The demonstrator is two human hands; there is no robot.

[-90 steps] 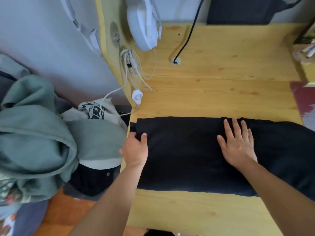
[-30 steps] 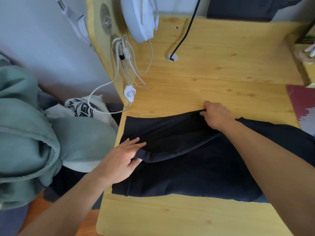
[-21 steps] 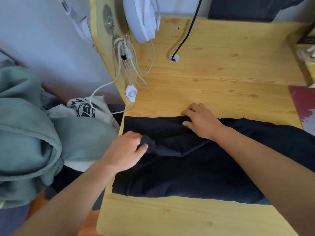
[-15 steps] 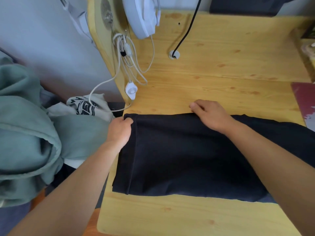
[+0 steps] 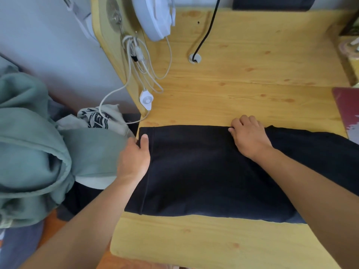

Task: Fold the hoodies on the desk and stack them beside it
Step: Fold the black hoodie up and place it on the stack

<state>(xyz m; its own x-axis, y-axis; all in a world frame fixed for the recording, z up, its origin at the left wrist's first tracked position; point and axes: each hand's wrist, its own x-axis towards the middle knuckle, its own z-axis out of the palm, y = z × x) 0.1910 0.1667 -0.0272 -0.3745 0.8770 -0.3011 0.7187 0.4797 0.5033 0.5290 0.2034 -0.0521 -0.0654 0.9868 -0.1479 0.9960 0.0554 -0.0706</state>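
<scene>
A black hoodie (image 5: 223, 171) lies flat across the near half of the wooden desk (image 5: 252, 74), folded into a long band that runs from the desk's left edge off toward the right. My left hand (image 5: 134, 160) grasps the band's left end at its far corner, thumb on top of the cloth and fingers hidden under the edge. My right hand (image 5: 248, 136) sits on the far edge near the middle, fingers curled over that edge; I judge it to be pinching the fabric, though the fingertips are partly tucked from sight. Left of the desk and lower, a heap of garments rests, with a sage green hoodie (image 5: 33, 148) uppermost and a pale printed garment (image 5: 97, 119) behind it. A white cable with an inline switch (image 5: 146, 99) hangs at the desk's left edge.

Step in hand, as I read it: squaring the far edge of the lengthwise fold. The next move calls for carrying one end across the other to shorten the band, keeping edges aligned, then lifting the bundle to the stack beside the desk.
</scene>
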